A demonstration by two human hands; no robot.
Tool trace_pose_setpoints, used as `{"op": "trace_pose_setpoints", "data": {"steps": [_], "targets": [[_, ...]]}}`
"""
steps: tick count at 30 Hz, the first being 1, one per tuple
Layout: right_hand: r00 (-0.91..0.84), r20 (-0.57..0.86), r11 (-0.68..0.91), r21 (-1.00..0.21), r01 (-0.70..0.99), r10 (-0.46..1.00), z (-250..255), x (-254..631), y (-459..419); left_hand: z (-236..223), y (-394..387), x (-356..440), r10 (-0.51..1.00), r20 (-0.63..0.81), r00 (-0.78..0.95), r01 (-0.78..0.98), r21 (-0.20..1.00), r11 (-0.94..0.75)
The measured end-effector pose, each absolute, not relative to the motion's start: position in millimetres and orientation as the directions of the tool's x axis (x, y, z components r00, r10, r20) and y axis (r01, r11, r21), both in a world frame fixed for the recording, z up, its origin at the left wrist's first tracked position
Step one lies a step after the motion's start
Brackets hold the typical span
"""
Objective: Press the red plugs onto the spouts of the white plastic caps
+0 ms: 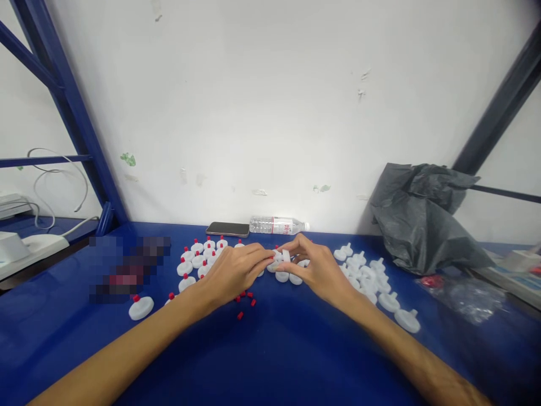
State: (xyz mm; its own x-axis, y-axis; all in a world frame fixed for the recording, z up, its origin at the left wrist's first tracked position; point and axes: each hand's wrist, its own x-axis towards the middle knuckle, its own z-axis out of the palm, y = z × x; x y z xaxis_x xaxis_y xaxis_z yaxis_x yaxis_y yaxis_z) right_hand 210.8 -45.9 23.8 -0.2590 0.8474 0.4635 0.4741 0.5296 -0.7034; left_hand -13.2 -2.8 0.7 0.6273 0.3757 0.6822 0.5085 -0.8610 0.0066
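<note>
My right hand pinches a white round lid with a spout, tipped on its side so the spout points left. My left hand meets it there, fingertips closed on a small red cap at the spout; whether the cap sits on the spout is hidden by the fingers. Under and behind the hands are more white lids. Several loose red caps lie below my left hand. To the left stand rows of white lids with red caps on their spouts.
A pile of white lids without red caps lies to the right. At the wall are a phone and a clear bottle on its side. A dark plastic bag and a clear bag occupy the right of the blue table.
</note>
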Motion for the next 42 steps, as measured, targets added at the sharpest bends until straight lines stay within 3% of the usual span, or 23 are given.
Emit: {"op": "trace_pose_setpoints", "data": {"steps": [8, 16, 29, 33, 39, 42], "targets": [[-0.192, 0.488, 0.524, -0.784, 0.332, 0.852, 22, 205, -49, -3, -1, -14, 0.436, 0.647, 0.626, 0.554, 0.024, -0.832], [-0.221, 0.460, 0.511, -0.774, 0.375, 0.860, 15, 205, -49, -2, -5, -16, 0.464, 0.526, 0.712, 0.574, -0.057, -0.817], [-0.199, 0.523, 0.560, -0.775, 0.294, 0.828, 9, 201, -54, 1, -14, -10, 0.498, 0.554, 0.667, 0.497, 0.167, -0.851], [-0.285, 0.561, 0.628, -0.671, 0.394, 0.777, 20, 203, -54, 5, -17, -7, 0.490, 0.597, 0.636, 0.468, 0.207, -0.859], [-0.514, 0.577, 0.761, -0.353, 0.544, 0.635, 41, 224, -48, 12, -17, -8, 0.499, 0.576, 0.648, 0.523, 0.140, -0.841], [-0.405, 0.561, 0.620, -0.263, 0.739, 0.722, 44, 245, -37, 18, -12, -14, 0.561, 0.480, 0.674, 0.611, 0.064, -0.789]]}}
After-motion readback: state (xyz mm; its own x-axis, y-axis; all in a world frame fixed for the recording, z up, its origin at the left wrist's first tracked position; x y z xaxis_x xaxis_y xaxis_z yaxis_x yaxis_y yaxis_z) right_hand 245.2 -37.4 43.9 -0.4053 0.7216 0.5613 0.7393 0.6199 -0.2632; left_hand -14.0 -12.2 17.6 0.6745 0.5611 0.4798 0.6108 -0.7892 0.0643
